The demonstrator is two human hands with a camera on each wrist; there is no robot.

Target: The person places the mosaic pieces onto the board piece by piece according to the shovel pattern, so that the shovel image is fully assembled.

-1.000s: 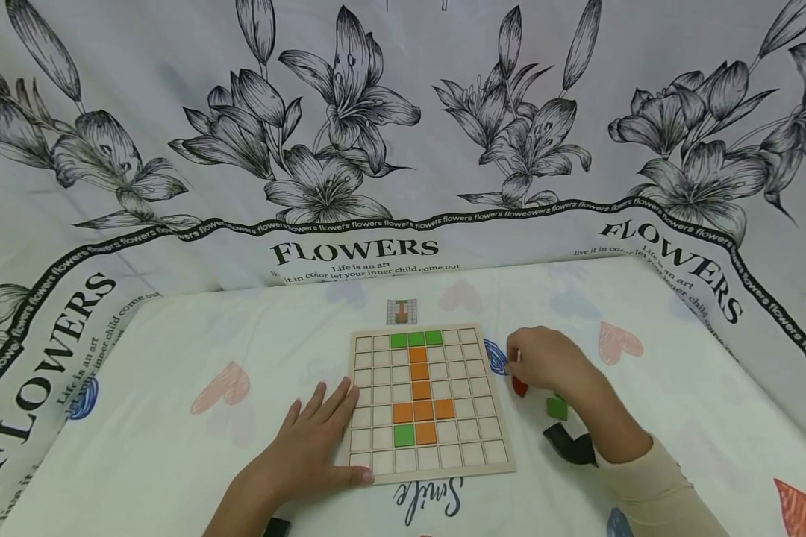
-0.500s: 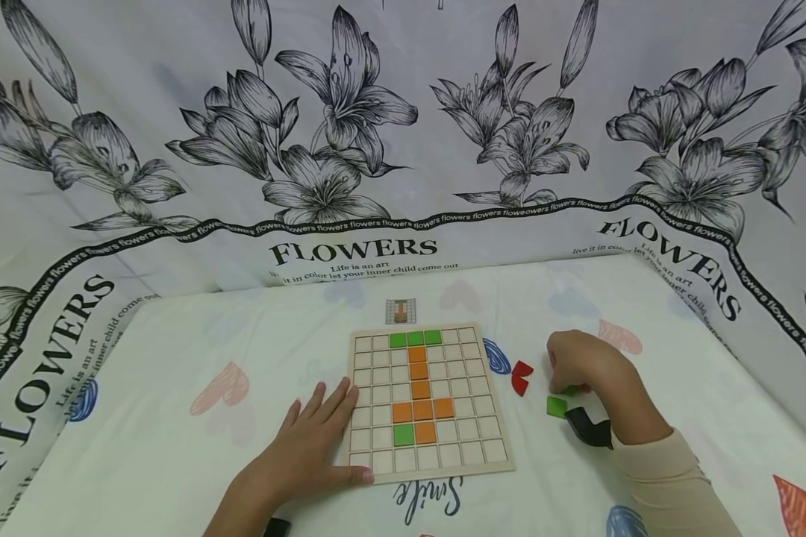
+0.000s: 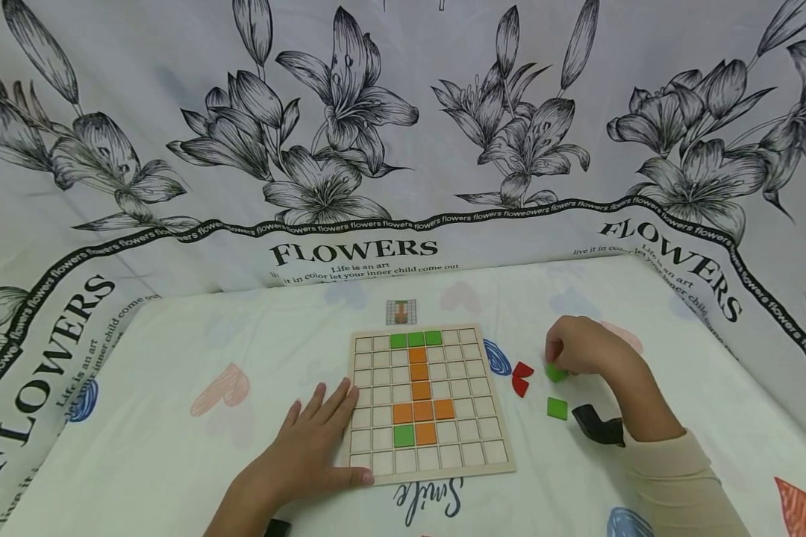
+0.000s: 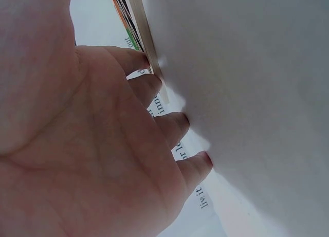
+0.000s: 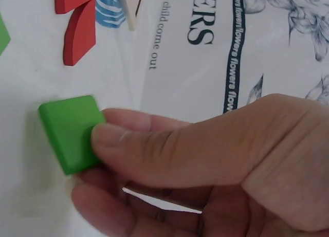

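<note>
A wooden grid board lies flat on the table, with green square tiles in its far row and orange tiles down the middle. My left hand rests at the board's left side, fingers straight, its fingertips and thumb touching the edge. To the right of the board, my right hand pinches a green square tile between thumb and fingers, just above the cloth. Another green tile lies on the cloth nearer to me. Two red curved-edge pieces lie between the board and my right hand.
A small printed picture card lies beyond the board's far edge. White cloth with heart prints covers the table. Behind it hangs a flower-printed curtain. A black strap is at my right wrist.
My right hand moves right, away from the red pieces, and now holds a green tile a little apart from the other one. The left hand and the board stay put.
</note>
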